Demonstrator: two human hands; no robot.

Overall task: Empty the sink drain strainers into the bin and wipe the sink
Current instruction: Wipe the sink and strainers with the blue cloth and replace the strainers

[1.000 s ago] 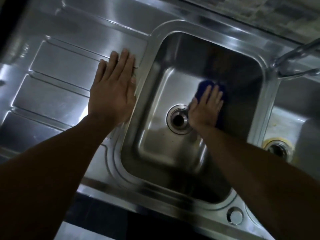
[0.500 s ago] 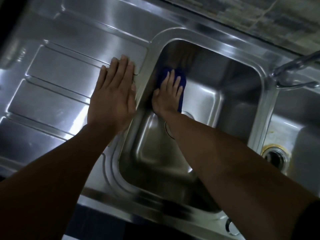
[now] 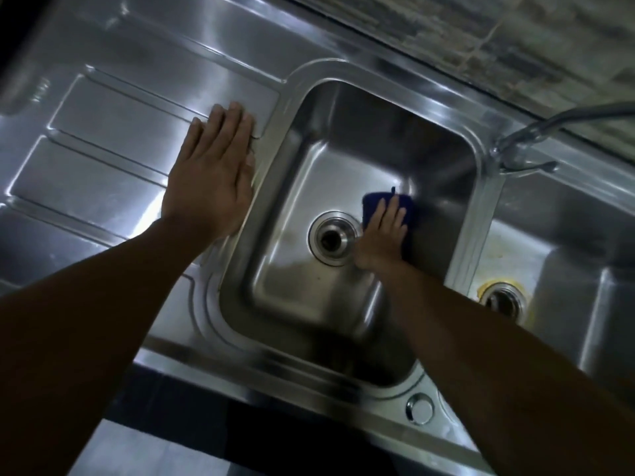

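Right hand swept blue cloth back, now just right of drain, palm flat pressing it (not clenched). Left hand flat, empty, well left of drain. Wipe ongoing, I'd guess.

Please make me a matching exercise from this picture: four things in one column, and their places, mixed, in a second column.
1 left hand
2 cloth
3 tap
4 yellow-ringed drain

A in the right basin
B flat on the drainboard
C under the right hand
D above the rim between the basins

Pairs: 1-B, 2-C, 3-D, 4-A.
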